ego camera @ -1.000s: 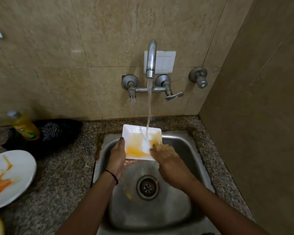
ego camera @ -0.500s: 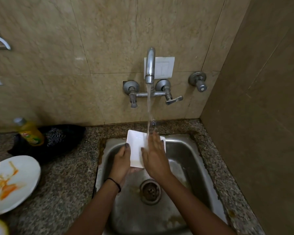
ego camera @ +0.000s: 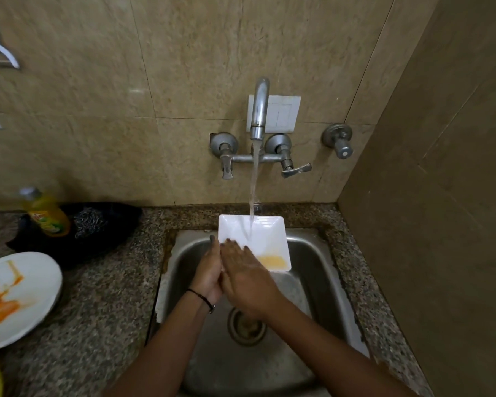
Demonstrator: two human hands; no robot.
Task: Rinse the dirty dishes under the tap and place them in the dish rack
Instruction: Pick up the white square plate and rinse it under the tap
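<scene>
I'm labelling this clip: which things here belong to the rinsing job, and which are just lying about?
Job: square dish, tap, sink, left hand gripping it, right hand flat on it, stained round plate waiting.
Lying about: yellow bottle, black bundle, wall switch, spare valve.

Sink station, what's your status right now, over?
Left hand grips square dish edge; right hand flat on it. Tap water hitting dish, orange residue in corner. Nothing blocking.
</scene>
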